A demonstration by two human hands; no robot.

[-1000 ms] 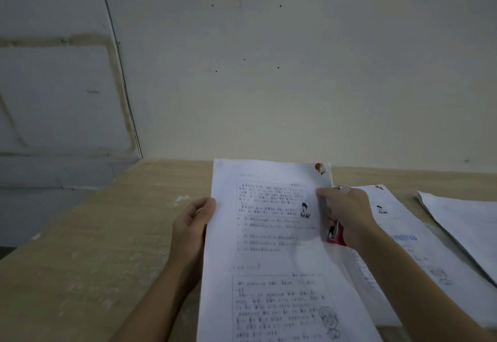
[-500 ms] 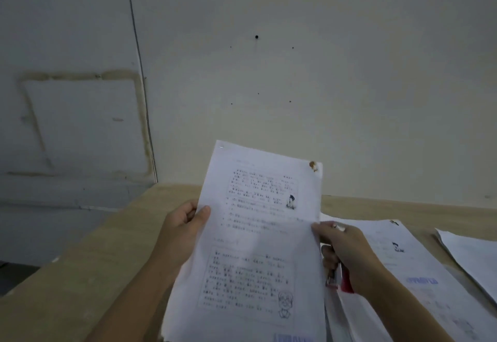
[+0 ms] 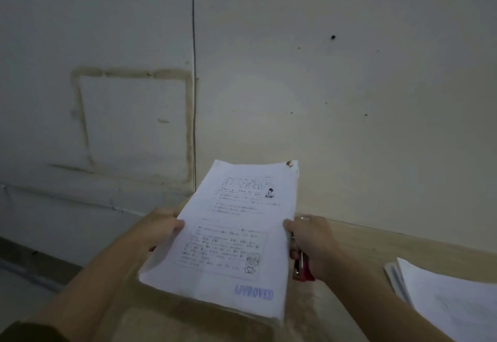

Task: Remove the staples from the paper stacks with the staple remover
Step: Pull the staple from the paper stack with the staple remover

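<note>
Both hands are holding one paper stack above the table: I'm pinching with left hand, right hand also gripping the staple remover; next I'm judging, biting its corner staple

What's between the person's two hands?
In the head view, the printed paper stack spans the gap between the left hand and right hand; each grips an edge.
</note>
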